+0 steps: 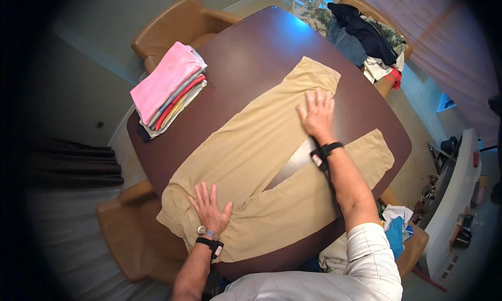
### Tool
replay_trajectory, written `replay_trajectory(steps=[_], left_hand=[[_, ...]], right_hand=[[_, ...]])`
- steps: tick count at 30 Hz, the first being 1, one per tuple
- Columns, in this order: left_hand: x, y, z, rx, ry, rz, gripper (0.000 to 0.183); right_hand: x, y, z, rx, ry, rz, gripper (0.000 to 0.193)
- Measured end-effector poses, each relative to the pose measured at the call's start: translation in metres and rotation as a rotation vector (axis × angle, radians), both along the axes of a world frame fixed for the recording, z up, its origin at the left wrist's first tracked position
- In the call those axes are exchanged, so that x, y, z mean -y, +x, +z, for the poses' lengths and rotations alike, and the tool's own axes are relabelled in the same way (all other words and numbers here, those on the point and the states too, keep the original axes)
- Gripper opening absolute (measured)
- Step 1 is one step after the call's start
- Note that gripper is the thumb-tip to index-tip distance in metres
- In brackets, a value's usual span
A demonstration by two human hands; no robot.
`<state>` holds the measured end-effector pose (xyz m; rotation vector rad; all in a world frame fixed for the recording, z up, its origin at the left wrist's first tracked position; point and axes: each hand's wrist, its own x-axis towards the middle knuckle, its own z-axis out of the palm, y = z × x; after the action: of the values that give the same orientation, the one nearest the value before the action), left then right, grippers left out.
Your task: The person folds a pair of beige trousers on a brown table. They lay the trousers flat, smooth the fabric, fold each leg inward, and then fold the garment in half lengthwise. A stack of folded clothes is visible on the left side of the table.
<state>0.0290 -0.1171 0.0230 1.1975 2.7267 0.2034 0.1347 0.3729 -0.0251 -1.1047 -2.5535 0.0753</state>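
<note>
One white shirt [293,288]; left hand [212,212], right hand [318,119], fingers [214,193] spread on one pair of trousers [243,144].

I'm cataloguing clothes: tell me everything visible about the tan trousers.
The tan trousers look like lightly wrinkled cloth. They lie spread on the dark table, legs parted toward the right, waist at lower left. The left hand lies flat near the waist; the right hand, on the farther leg near its hem.
</note>
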Motion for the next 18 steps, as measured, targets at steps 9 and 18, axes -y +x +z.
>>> replay_trajectory(steps=[9,18], left_hand=[[-0.002,-0.003,-0.005,-0.003,0.035,-0.001,0.095],[0.007,0.000,0.002,0.063,0.083,-0.051,0.093]], right_hand=[[-0.059,0.015,0.020,0.080,-0.052,-0.316,0.066],[0.228,-0.075,0.047,-0.080,-0.259,0.669,0.056]])
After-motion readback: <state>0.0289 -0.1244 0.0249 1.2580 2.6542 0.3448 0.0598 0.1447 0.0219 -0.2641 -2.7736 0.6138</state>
